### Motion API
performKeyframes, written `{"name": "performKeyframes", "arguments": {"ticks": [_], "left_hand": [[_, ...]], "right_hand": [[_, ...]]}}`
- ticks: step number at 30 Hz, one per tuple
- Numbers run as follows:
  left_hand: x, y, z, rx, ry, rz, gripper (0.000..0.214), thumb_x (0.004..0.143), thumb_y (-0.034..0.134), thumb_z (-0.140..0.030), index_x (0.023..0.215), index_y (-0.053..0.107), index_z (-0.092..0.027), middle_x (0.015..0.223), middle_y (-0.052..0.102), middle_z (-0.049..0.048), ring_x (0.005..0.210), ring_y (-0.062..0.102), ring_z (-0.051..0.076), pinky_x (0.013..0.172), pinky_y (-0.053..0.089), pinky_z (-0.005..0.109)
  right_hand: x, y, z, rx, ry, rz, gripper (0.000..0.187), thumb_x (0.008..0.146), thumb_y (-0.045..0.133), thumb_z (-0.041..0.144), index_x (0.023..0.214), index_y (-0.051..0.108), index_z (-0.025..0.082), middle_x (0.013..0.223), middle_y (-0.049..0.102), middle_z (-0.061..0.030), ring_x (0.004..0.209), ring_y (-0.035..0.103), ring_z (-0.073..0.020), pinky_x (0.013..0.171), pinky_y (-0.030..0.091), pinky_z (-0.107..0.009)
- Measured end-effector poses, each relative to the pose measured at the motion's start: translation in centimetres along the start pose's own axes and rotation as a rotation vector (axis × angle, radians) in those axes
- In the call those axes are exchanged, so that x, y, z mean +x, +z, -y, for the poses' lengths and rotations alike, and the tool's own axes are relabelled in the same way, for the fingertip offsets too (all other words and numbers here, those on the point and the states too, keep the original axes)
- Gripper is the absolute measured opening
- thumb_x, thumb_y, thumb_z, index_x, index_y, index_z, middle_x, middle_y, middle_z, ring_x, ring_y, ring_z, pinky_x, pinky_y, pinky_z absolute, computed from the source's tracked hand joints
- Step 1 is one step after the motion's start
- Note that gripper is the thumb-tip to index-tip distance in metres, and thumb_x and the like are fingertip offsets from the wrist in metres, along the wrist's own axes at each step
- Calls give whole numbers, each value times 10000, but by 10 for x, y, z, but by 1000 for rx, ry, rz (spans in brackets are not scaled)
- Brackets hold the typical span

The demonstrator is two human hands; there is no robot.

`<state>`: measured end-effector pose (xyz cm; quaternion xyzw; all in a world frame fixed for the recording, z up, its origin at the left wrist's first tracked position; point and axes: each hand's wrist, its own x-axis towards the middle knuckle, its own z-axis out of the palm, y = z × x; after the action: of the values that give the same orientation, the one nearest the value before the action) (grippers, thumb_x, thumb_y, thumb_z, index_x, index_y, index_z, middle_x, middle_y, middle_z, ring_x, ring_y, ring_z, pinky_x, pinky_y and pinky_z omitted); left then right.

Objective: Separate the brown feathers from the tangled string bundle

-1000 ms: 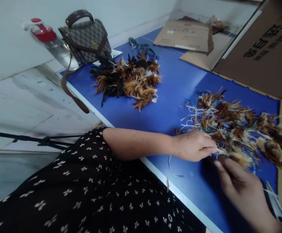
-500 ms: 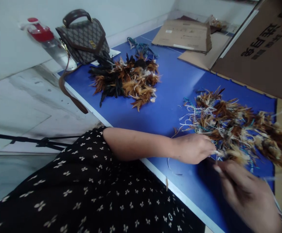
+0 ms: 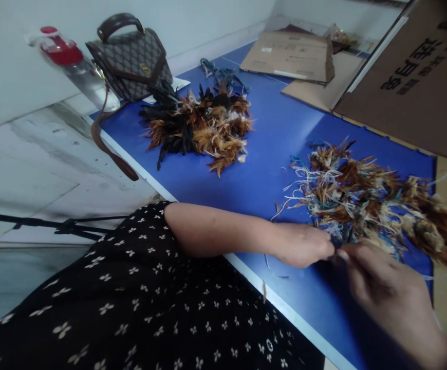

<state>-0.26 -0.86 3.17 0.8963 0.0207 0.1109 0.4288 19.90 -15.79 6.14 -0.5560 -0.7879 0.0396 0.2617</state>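
Left hand [image 3: 304, 245] and right hand [image 3: 385, 293] now meet fingertip to fingertip at the near edge of the tangled pile of brown and tan feathers bound with pale and teal strings [image 3: 354, 200]. A second ago they were a little apart, the left resting against the pile and the right below it with fingers looser. Since then the left has slid down toward the table's edge and the right has come up to join it.

The left hand's fingers are pinched shut on a small dark piece [image 3: 338, 250] drawn from the pile; it is too small to tell quill from string. The right hand is curled, one fingertip touching the same spot, but its own back hides whether it grips.

The pile itself lies where it lay on the blue tabletop [image 3: 277, 133], so the work has narrowed from the heap to this single piece.

Well apart, a heap of black and ginger feathers [image 3: 204, 126] sits unmoved just beside a patterned brown handbag [image 3: 131, 61], near a clear red-capped bottle [image 3: 69, 61]. Flattened brown cardboard [image 3: 293, 51] lies at the far side.
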Motion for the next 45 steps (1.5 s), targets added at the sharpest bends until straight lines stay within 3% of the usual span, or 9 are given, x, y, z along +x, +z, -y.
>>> {"name": "performKeyframes", "arguments": {"ticks": [3,7,11,14,17,23,35,40,45], "left_hand": [[1,-5,-3,-155,136,-66,248,1102,667,-188,865,728,-226,1007,797,86,1013,743,212,1028,611,342],[1,-9,-3,-154,-68,-331,251,1140,631,-248,925,755,-211,970,796,63,976,739,196,998,587,337],[3,0,1,75,-198,-155,195,1002,686,-108,833,715,-202,925,766,77,873,707,224,858,569,362],[4,3,2,-5,-7,31,230,961,713,-79,780,707,-220,940,766,72,868,702,218,848,577,354],[5,-2,0,-271,103,-123,254,1059,714,-189,808,725,-227,906,762,47,902,714,185,927,585,326],[9,3,-10,-541,-220,-423,211,1040,764,-332,885,712,-199,771,690,-30,688,592,110,706,492,281],[10,17,-12,-632,-329,-278,292,1055,830,-447,1069,835,-155,853,786,16,709,683,105,693,603,258],[9,12,6,-301,-189,-452,238,1119,725,-308,1225,883,-165,1183,882,120,1087,815,187,1063,676,364],[5,-2,13,72,232,-441,285,1132,627,-205,1210,902,-199,1191,824,152,1114,794,210,1047,665,372]], "right_hand": [[7,-4,-7,102,79,-34,238,1163,655,370,958,715,264,800,719,9,659,683,-144,639,553,-265],[1,1,-9,78,73,-55,237,1150,675,404,958,711,270,797,719,-8,653,697,-163,625,564,-284],[-1,2,-10,-17,34,17,185,1137,665,411,1066,787,292,918,783,-38,725,741,-182,653,570,-312],[5,-1,-13,83,81,44,302,1150,655,473,952,776,280,802,731,-17,663,697,-172,627,556,-306],[6,-2,-15,213,216,-15,398,1153,669,545,897,763,256,756,718,-16,632,676,-167,623,561,-286],[-11,16,-13,226,456,-301,374,1087,781,564,1112,892,208,1045,891,-118,851,837,-275,856,713,-419],[-21,31,-15,562,781,-512,478,818,1032,671,1075,958,275,1097,930,-72,955,897,-311,863,776,-444],[-14,29,-12,658,850,-490,498,761,1041,711,1016,968,289,1006,917,-62,880,855,-282,750,719,-373],[-12,30,-15,722,841,-443,522,743,1028,741,989,965,285,901,883,-55,806,804,-245,655,653,-329]]}}
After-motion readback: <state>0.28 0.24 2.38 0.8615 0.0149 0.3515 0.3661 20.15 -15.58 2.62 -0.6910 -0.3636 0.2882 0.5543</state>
